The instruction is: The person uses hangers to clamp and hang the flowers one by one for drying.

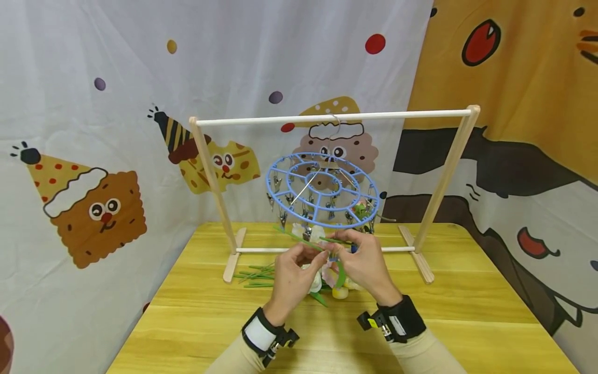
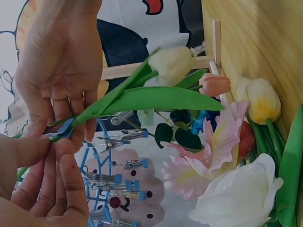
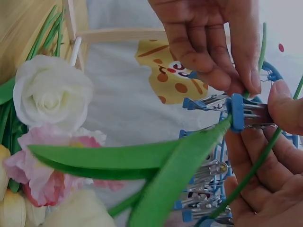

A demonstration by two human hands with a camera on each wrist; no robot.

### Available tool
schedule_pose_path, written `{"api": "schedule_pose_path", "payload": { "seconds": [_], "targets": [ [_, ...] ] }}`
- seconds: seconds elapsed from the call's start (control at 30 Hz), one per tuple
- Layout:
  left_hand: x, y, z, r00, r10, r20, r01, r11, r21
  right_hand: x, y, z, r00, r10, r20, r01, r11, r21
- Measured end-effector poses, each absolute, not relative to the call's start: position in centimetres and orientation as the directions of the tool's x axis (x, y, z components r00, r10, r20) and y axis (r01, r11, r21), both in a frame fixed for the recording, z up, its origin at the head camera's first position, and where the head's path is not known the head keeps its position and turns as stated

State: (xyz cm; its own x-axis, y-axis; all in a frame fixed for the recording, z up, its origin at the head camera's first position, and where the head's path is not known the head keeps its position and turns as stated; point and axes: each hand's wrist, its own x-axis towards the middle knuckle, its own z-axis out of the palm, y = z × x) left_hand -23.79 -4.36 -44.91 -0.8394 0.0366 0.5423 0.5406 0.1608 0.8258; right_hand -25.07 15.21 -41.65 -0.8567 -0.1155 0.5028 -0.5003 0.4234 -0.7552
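The rack [image 1: 261, 121] stands on a yellow desk [image 1: 187, 327], with a cartoon curtain [image 1: 163, 78] behind. In front of the rack, the left hand [image 1: 291, 278] pinches a tulip [image 2: 173, 65] by its stem; the right hand [image 1: 366, 262] pinches a clip [image 3: 236, 112]. The left wrist view shows the bloom better than the head view.

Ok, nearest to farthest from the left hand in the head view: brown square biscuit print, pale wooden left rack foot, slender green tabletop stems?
1. Green tabletop stems, just left of the left hand.
2. Left rack foot, further left.
3. Biscuit print, far left on the curtain.
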Motion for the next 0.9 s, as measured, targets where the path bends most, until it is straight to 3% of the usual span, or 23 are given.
{"api": "schedule_pose_path", "payload": {
  "seconds": [0.37,0.9],
  "targets": [
    [-23.3,-4.8,-45.1,-0.859,0.084,0.505,0.511,0.214,0.833,-24.9,16.2,-42.4,-0.824,-0.185,0.536,-0.557,0.441,-0.704],
    [-23.6,-8.1,-47.2,-0.876,0.218,0.43,0.479,0.303,0.824,-25.2,19.3,-42.6,-0.816,-0.091,0.571,-0.535,0.494,-0.685]
  ]
}}
